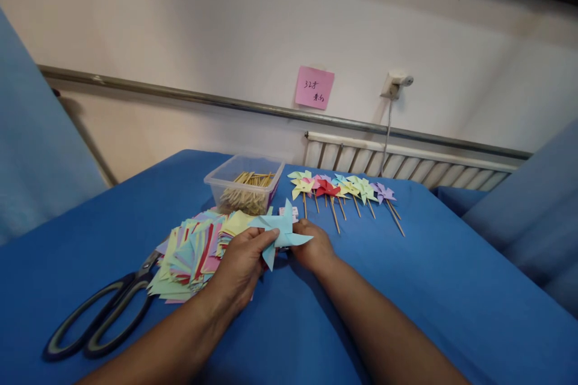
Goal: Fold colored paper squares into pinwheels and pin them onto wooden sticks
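From the head camera, both hands meet over the middle of the blue tabletop (406,289), working one light-blue paper pinwheel (280,230). The left hand (241,264) is closed on the pinwheel's lower left, thumb on top and fingers beneath, which keeps the folded blades lifted off the cloth and facing the person. The right hand (313,248) is curled shut at the pinwheel's right edge, knuckles up; it seems to pinch the paper's centre or something small there, but what lies inside the fist is hidden.

Just left of the hands lies a loose pile of coloured paper squares (194,252), within easy reach of the left hand, and black-handled scissors (102,313) lie beside it, blades tucked under the pile's edge.

Behind the pile stands a clear plastic box (244,183), lidless, holding a heap of thin wooden sticks (248,192). To its right, a row of finished pinwheels (343,189) on sticks lies flat, heads toward the wall, kept well apart from the raw material.

A pink note (314,88) is stuck on the wall.
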Tool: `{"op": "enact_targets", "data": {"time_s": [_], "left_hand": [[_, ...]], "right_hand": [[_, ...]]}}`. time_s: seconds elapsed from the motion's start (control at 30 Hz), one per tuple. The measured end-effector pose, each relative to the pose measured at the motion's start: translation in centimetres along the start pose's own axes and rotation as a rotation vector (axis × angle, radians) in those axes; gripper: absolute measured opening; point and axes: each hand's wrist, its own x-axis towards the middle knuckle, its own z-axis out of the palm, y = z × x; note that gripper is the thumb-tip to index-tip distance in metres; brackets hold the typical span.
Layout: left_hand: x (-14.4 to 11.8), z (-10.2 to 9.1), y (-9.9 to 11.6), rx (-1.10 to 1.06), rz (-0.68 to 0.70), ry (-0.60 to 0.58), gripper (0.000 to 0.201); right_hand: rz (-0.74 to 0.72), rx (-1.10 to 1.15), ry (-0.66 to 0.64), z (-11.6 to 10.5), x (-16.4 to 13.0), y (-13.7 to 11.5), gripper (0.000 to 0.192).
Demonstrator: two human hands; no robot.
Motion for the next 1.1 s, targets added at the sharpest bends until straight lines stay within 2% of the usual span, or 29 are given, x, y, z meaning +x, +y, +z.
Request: {"op": "enact_targets", "data": {"time_s": [0.33,0.57,0.83,1.1], "left_hand": [[0.2,-0.2,-0.4,-0.023,0.009,-0.026,0.016],[0.3,-0.2,-0.3,-0.018,0.036,-0.019,0.019],[0.2,-0.2,-0.1,-0.025,0.036,-0.024,0.018],[0.3,-0.6,-0.4,-0.009,0.046,-0.006,0.019]], "right_hand": [[-0.007,0.001,-0.03,0.0,-0.1,-0.3,0.022],[0.028,0.103,-0.015,0.2,-0.3,0.0,0.02],[0.074,0.413,0.037,1.1,0.2,1.3,0.012],[0.107,0.75,0.024,1.8,0.5,2.1,0.007]]}}
